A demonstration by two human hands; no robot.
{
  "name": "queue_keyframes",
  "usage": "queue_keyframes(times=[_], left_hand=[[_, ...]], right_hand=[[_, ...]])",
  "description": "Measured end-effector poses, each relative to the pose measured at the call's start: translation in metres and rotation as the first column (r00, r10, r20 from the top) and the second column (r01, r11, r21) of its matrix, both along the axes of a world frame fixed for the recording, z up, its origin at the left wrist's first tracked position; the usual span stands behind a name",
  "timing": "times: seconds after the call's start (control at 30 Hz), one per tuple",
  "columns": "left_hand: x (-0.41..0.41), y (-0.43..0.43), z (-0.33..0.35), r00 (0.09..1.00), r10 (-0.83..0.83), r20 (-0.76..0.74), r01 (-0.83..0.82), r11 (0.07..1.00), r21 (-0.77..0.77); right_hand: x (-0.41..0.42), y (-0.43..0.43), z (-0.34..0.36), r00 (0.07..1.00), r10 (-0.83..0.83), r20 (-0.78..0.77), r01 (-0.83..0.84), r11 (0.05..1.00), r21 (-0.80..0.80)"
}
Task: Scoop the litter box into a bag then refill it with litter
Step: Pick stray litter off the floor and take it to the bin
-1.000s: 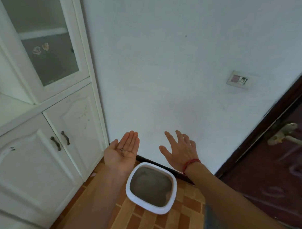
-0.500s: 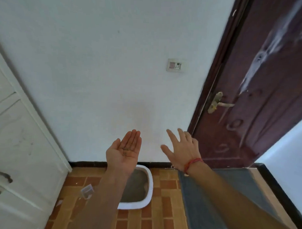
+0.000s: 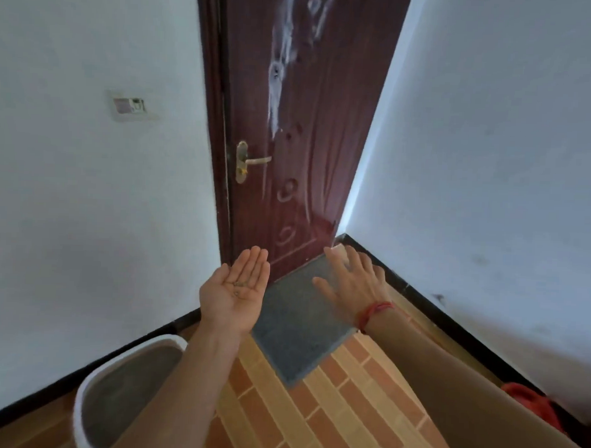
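A white litter box [image 3: 80, 407] with grey litter inside sits on the tiled floor at the lower left, partly hidden behind my left forearm. My left hand [image 3: 236, 288] is held out palm up with straight fingers and a few small dark grains lying on the palm. My right hand [image 3: 354, 284] is stretched forward palm down with fingers spread, holding nothing; a red string is tied round its wrist. Both hands hover in the air over the doormat, to the right of the litter box. No scoop or bag is visible.
A dark red door [image 3: 300, 140] with a brass handle [image 3: 252, 161] stands ahead, shut. A grey doormat [image 3: 297, 327] lies before it on the orange brick-patterned floor. White walls meet in a corner at the right. Something red [image 3: 532, 404] lies by the right wall.
The view has swung to the right: the white cupboard has left the frame, the litter box has slid to the lower left, and the door now stands in the middle. Both hands keep the same pose.
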State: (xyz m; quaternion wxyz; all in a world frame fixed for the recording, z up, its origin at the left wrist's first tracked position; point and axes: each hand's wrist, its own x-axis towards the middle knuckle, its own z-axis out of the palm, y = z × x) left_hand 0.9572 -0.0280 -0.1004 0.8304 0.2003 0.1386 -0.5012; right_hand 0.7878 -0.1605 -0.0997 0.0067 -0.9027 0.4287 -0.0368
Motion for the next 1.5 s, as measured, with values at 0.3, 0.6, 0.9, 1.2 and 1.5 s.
queue_keyframes(times=[0.3,0.6,0.9,1.2,1.5], left_hand=[[-0.155,-0.084,0.006,0.948,-0.317,0.030,0.317,0.948,-0.005],[-0.291,-0.138,0.008,0.796,-0.605,0.013,0.605,0.796,-0.002],[-0.347,-0.164,-0.010,0.585,-0.811,0.009,0.811,0.585,0.015],[-0.376,-0.158,-0.018,0.390,-0.921,-0.008,0.921,0.390,-0.014],[-0.417,-0.141,-0.019,0.334,-0.943,-0.002,0.943,0.334,-0.008]], right_hand=[[-0.184,-0.021,0.004,0.954,-0.299,0.007,0.299,0.954,0.018],[-0.332,-0.012,0.002,0.813,-0.583,-0.008,0.583,0.813,0.014],[-0.379,0.021,-0.015,0.592,-0.805,0.015,0.805,0.593,0.031],[-0.379,0.066,-0.018,0.424,-0.906,0.007,0.905,0.424,0.028],[-0.411,0.096,-0.020,0.358,-0.933,0.023,0.932,0.359,0.046]])
